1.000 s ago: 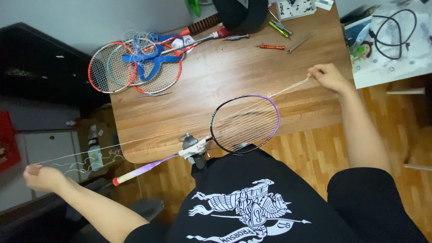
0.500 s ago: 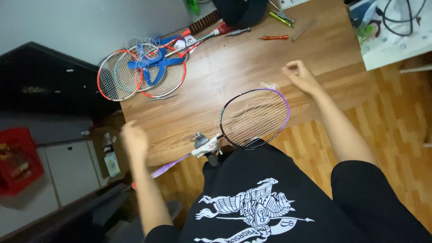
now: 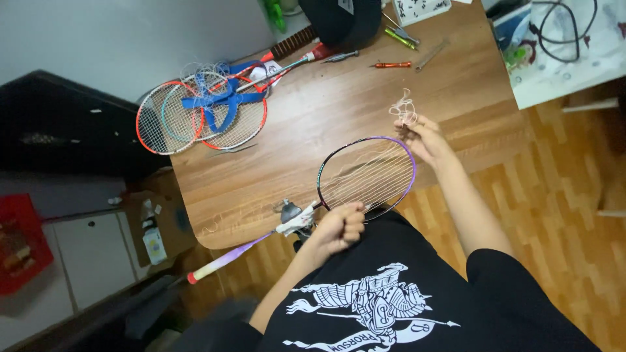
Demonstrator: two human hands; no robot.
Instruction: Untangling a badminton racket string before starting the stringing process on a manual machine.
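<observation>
The left hand (image 3: 339, 228) is curling into a fist low in the middle of the frame, gripping the near rim of a purple-framed racket (image 3: 365, 175). The right hand (image 3: 420, 137) is pinching a loose tangle of pale string (image 3: 404, 107) just above the racket's far rim, right of centre. One racket is lying between the two hands, its head over the bench (image 3: 339, 111) edge and its purple handle (image 3: 225, 259) pointing to the lower left. Two more rackets (image 3: 202, 117), rimmed in red, are lying stacked at the upper left of the bench with a blue strap across them. One orange-handled tool (image 3: 391, 64) is resting near the top centre. The bench is brown wood grain; the floor (image 3: 554, 195) on the right is wooden parquet. A red crate (image 3: 23, 241) is sitting at the far left.
</observation>
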